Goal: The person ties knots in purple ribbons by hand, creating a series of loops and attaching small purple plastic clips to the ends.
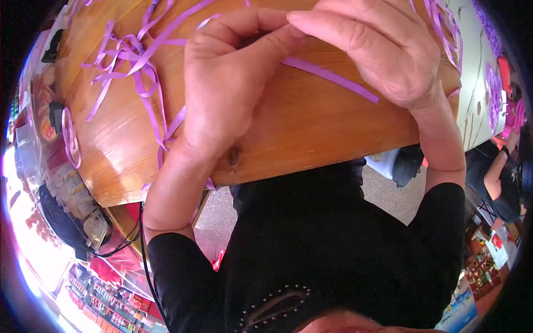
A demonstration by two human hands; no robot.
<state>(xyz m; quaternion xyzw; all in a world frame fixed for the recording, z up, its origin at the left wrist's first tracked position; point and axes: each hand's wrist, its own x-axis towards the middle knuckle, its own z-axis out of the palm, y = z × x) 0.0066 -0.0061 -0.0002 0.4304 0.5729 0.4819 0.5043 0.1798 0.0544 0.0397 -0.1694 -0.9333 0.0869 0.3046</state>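
My left hand (227,83) and my right hand (377,47) meet over a wooden table (311,133), fingertips pinched together on a purple ribbon strip (333,77) that runs out to the right under my right hand. A tangle of more purple ribbon strips (133,61) lies on the table to the left of my left hand. What the fingertips pinch between them is partly hidden by my fingers.
More purple ribbon (447,28) hangs at the table's far right corner. A white table (477,83) with purple pieces stands to the right, with another person (499,177) in black beside it. Shelves of packaged goods (66,188) line the left.
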